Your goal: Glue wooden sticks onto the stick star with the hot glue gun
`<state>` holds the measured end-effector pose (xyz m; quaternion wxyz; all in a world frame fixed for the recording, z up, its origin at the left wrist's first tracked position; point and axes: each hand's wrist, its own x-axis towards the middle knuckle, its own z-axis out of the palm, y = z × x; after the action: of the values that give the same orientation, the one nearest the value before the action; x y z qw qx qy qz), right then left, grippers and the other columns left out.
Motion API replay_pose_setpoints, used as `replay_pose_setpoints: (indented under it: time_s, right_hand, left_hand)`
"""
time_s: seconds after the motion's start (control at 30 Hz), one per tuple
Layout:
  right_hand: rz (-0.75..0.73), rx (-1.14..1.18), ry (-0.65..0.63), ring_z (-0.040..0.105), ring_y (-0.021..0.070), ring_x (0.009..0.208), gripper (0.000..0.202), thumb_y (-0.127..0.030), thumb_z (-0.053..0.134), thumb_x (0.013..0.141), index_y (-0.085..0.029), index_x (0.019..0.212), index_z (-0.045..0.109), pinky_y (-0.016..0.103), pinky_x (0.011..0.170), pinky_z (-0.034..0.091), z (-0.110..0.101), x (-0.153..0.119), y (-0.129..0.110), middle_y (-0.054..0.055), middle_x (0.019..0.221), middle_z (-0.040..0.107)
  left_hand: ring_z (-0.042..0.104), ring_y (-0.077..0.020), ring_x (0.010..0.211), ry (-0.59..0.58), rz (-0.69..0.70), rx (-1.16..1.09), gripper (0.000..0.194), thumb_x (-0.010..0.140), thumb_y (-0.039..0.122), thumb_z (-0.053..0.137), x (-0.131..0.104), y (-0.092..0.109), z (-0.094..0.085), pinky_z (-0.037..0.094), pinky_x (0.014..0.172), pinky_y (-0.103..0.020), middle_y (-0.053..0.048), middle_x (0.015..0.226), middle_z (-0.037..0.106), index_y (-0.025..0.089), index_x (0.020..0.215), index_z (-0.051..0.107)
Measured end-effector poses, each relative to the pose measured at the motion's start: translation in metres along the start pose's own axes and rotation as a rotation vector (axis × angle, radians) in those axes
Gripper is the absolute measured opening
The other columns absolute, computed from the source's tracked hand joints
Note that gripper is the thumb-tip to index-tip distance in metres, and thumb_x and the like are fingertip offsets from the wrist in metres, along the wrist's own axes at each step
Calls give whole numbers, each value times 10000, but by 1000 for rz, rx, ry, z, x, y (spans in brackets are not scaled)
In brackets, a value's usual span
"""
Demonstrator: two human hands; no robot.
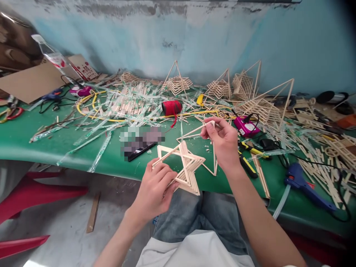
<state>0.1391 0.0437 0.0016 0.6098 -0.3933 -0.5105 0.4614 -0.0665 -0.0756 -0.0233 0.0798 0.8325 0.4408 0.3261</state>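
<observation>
My left hand (157, 185) is closed around the left side of a six-pointed star frame (191, 167) built from stacked thin wooden sticks. The star is held tilted above the table's front edge and over my lap. Higher and to the right, my right hand (224, 142) pinches one corner of a stick triangle (195, 131) between thumb and fingers. Its other two corners hang behind the star; whether they touch the star or the table I cannot tell.
A blue glue gun (308, 187) lies at the right, with yellow-black pliers (247, 165) and a purple device (246, 126) nearby. A red thread spool (171, 107), a partly blurred phone (143, 151), loose sticks (130, 100) and plastic wrappers cover the green table (122, 167). Finished-looking stick frames (178, 84) line the wall.
</observation>
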Motion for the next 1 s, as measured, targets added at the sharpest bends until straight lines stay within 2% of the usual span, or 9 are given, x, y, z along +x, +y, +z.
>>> replay_pose_setpoints:
  time_s: [0.13, 0.3, 0.53, 0.63, 0.87, 1.0]
  right_hand:
    - [40, 85, -8, 539, 103, 608, 278, -438, 803, 806, -235, 973, 713, 255, 576, 450, 0, -2, 0, -48, 651, 583]
    - [84, 142, -43, 477, 106, 581, 271, -418, 804, 809, -258, 1010, 718, 266, 545, 400, -6, -6, -1, -59, 630, 508]
    - [141, 188, -103, 512, 111, 599, 288, -410, 804, 814, -245, 1039, 734, 273, 572, 437, -11, -10, -5, -49, 640, 539]
    - [143, 208, -132, 525, 126, 626, 276, -378, 766, 856, -256, 1101, 734, 290, 603, 455, -12, -12, -5, -37, 653, 558]
    - [136, 183, -169, 567, 171, 662, 322, -418, 686, 914, -313, 1218, 680, 352, 673, 543, -10, -18, 1, -20, 683, 563]
    - [128, 130, -165, 645, 195, 794, 380, -410, 662, 933, -327, 1301, 625, 392, 810, 597, -14, -22, -2, 5, 807, 618]
  left_hand:
    - [557, -214, 889, 22, -61, 76, 86, 950, 119, 524, 6, 7, 23, 395, 1025, -490, -38, 846, 652, 178, 984, 576]
    - [561, -229, 915, -38, 0, 99, 127, 943, 108, 486, 24, 5, 38, 391, 1042, -499, -59, 888, 676, 174, 987, 585]
    - [565, -255, 941, -24, -75, 212, 108, 984, 174, 509, 42, 1, 56, 420, 978, -472, -68, 895, 679, 163, 1021, 611]
    - [567, -259, 967, -2, -112, 234, 123, 999, 207, 521, 47, 6, 66, 421, 980, -470, -74, 926, 692, 163, 1055, 621]
    - [566, -254, 950, 96, -203, 210, 98, 992, 208, 536, 62, 21, 95, 429, 958, -471, -66, 903, 692, 178, 1029, 621]
    - [571, -273, 991, 61, -210, 217, 125, 969, 155, 515, 70, 22, 105, 434, 979, -505, -84, 958, 691, 179, 1038, 617]
